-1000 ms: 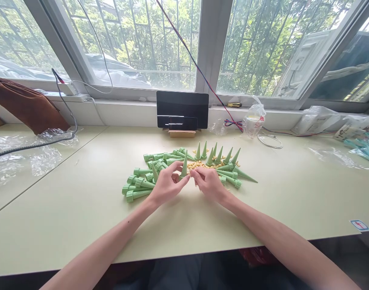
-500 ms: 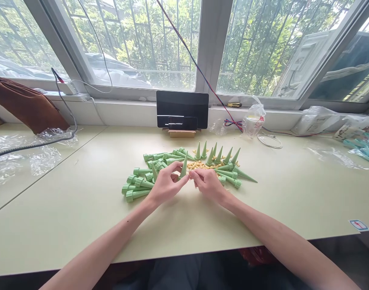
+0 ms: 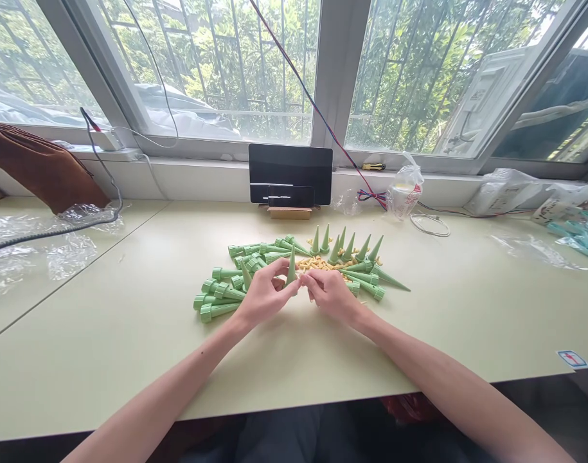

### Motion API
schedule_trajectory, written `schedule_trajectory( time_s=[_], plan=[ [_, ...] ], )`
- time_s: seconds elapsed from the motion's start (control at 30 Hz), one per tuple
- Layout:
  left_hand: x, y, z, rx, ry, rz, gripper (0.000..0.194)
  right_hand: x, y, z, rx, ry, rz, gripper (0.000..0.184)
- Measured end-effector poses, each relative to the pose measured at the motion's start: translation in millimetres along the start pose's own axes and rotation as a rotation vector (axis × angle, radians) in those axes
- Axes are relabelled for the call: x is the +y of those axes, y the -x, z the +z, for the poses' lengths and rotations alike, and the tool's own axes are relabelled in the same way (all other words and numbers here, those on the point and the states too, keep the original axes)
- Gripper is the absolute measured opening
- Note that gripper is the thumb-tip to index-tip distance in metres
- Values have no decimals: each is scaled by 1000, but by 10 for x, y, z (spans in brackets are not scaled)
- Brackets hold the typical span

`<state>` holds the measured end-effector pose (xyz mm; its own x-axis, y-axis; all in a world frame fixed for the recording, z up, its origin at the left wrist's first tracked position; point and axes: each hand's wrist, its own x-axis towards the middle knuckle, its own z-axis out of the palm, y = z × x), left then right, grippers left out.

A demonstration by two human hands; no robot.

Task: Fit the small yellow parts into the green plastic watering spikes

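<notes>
My left hand (image 3: 267, 290) is closed around a green plant watering spike (image 3: 291, 267), held upright with its pointed tip up. Close to the spike's lower end, my right hand (image 3: 329, 292) pinches with thumb and fingertips; whatever lies between them is too small and covered to name. Left of my hands lie several green spikes (image 3: 221, 310) with ribbed collars, partly behind my left hand. Behind my right hand, more spikes (image 3: 364, 247) stand point up and others lie on their sides. Small yellow pieces (image 3: 317, 263) are heaped between the two groups.
A black tablet (image 3: 290, 167) and a phone (image 3: 290, 196) lean on a small stand at the back of the table (image 3: 255, 379). Clear plastic wrappers (image 3: 72, 254) and a brown bag (image 3: 43, 167) are at left. A bagged cup (image 3: 404, 193) and a coiled cable (image 3: 429, 225) sit back right.
The spike in my left hand has shifted slightly left and down. My right hand stays in nearly the same place, still pinched.
</notes>
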<state>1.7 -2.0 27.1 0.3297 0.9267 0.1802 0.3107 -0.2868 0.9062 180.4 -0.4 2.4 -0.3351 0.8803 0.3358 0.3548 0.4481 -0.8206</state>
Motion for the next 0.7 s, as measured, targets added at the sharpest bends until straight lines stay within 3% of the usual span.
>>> schedule_trajectory(
  time_s=[0.4, 0.7],
  plan=[
    [-45, -9, 6, -24, 5, 33, 24, -20, -5, -11, -109, 73, 0, 47],
    [-34, -8, 2, -58, 17, 25, 25, -13, -5, -1, -99, -6, 61, 47]
  ],
)
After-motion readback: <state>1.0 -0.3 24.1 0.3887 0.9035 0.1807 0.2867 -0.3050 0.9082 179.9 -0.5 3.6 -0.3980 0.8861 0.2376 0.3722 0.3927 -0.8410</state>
